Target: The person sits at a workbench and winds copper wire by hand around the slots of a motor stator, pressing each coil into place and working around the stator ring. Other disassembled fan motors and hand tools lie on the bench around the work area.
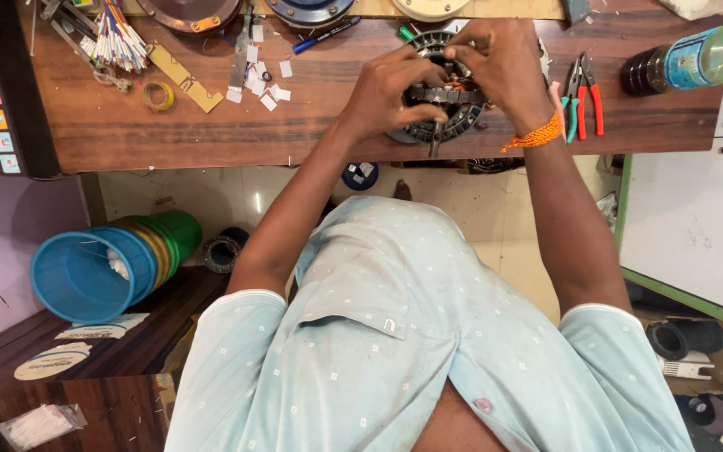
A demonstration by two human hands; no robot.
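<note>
Stator (443, 109) under both hands' fingers (412, 67)

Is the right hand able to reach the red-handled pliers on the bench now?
Probably yes. The red-handled pliers lie just beside the right hand, with nothing between them, but that hand and the left hand are both on the stator.

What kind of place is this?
Probably a small motor repair workshop. Both hands, left and right, work on a round motor stator on a wooden bench, with pliers and wire bundles nearby.
</note>
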